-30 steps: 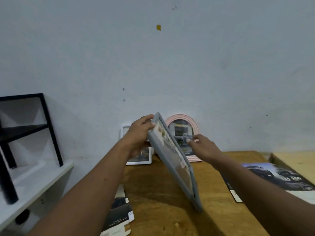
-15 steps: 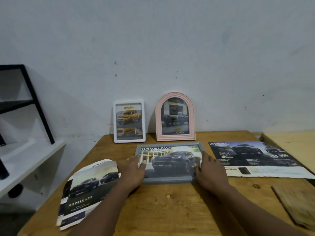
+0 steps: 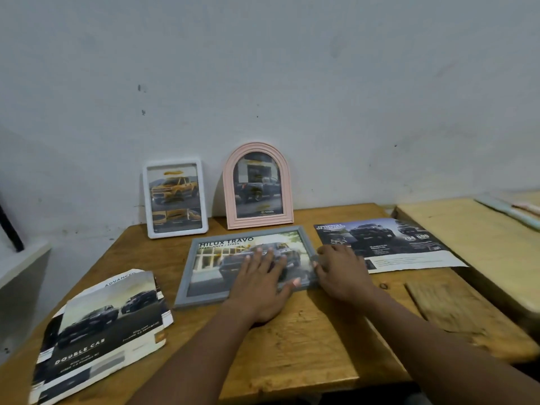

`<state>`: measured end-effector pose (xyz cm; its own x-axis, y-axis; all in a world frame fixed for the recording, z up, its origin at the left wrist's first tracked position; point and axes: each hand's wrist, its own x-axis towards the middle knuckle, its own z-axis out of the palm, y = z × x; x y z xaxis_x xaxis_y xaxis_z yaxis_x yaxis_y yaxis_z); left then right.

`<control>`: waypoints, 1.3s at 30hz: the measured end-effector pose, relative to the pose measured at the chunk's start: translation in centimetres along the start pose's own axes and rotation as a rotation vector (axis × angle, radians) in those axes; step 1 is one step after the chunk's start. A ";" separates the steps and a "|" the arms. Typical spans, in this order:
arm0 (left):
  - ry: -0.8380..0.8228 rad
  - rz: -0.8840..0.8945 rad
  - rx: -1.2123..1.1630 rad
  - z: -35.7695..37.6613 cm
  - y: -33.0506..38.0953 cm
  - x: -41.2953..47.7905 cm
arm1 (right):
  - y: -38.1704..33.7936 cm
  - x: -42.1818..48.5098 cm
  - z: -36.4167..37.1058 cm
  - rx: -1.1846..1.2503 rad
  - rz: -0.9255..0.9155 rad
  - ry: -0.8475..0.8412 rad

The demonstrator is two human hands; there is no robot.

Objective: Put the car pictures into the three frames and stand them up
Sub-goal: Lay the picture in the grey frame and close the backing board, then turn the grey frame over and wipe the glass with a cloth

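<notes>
Neither grip is clamped: the left hand [image 3: 261, 283] lies flat, fingers spread, on the grey frame [image 3: 187, 283] lying face-up on the wooden surface [image 3: 306, 340], while the right hand [image 3: 342, 273] rests open at its right edge. Beyond, the white frame [image 3: 175, 198] and pink arched frame [image 3: 258, 187] stand against the wall.

A scuffed, pale grey wall [image 3: 292, 68] is seen behind a worn wooden table [image 3: 292, 340]. A second, paler wooden surface [image 3: 473, 244] is set just beside it at right.

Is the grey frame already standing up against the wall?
No, the grey frame lies flat on the table under the left hand, while the white frame and pink frame stand upright.
</notes>
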<state>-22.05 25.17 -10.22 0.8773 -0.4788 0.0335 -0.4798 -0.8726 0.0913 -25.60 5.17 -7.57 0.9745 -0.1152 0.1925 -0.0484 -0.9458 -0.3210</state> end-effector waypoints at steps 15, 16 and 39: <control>-0.089 0.323 -0.048 1.7 17.0 3.7 | 13.5 -9.9 -5.5 -0.070 0.129 -0.108; -0.090 0.314 -0.073 1.5 16.8 3.7 | 13.1 -9.9 -5.2 -0.067 0.119 -0.090; 0.187 -0.380 -0.402 -3.1 -14.2 -1.2 | -11.9 12.5 -1.5 0.462 0.049 -0.411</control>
<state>-16.24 38.45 -8.47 0.9919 -0.0826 0.0963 -0.1200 -0.8574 0.5005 -13.19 14.52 0.01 0.9826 0.0581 -0.1763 -0.0852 -0.7027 -0.7064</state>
